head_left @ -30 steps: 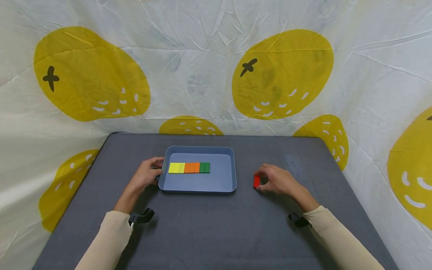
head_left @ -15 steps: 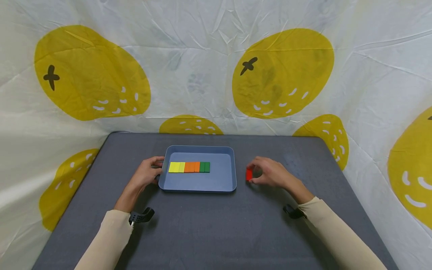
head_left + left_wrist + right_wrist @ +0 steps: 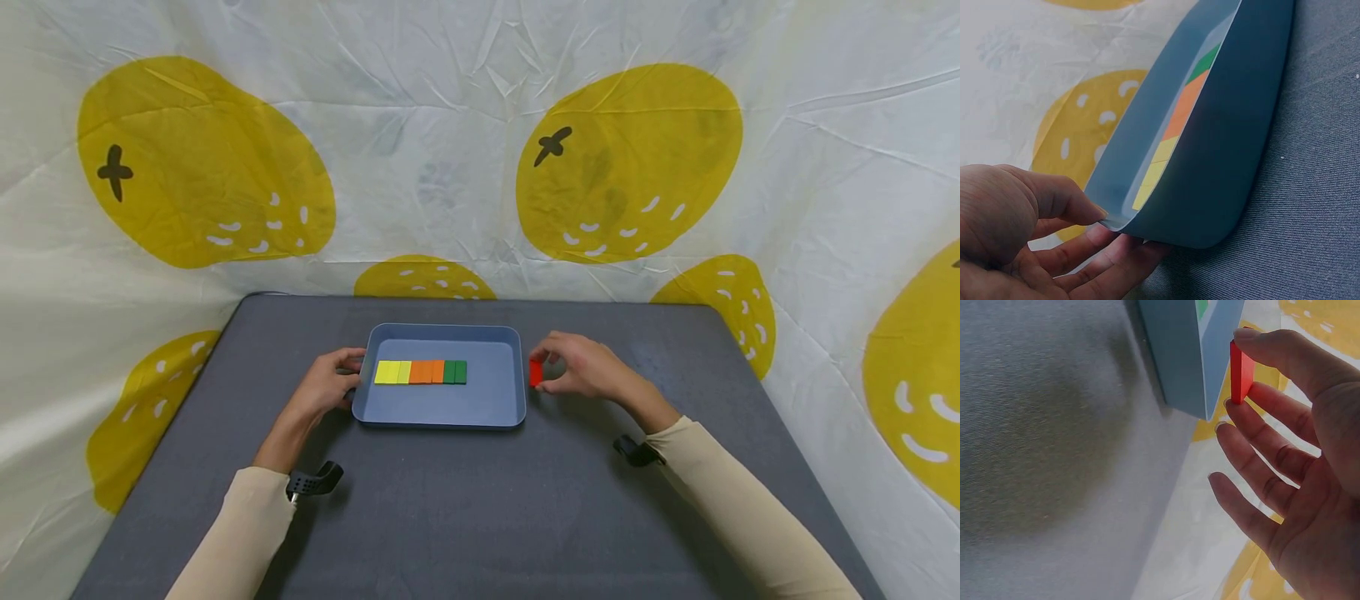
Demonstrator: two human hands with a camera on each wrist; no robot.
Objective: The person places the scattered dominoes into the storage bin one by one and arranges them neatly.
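Observation:
A blue-grey tray (image 3: 491,396) lies on the table, holding one row of flat tiles: yellow tiles (image 3: 392,372) at the left, orange tiles (image 3: 427,372) in the middle, green tiles (image 3: 454,372) at the right. My left hand (image 3: 326,385) grips the tray's left end; in the left wrist view the thumb sits on the rim and the fingers lie against the outside. Just off the tray's right side, my right hand (image 3: 588,367) pinches a red tile (image 3: 1241,372) upright between thumb and fingertips, the other fingers spread.
The dark grey table (image 3: 465,517) reaches back to a white curtain (image 3: 435,167) printed with large yellow fruit shapes. Inside the tray, bare floor shows to the right of the green tiles. Black bands (image 3: 315,481) sit on both wrists.
My right hand has carried the red tile left and farther back, from the table's right part to beside the tray. The left hand and tray have stayed put.

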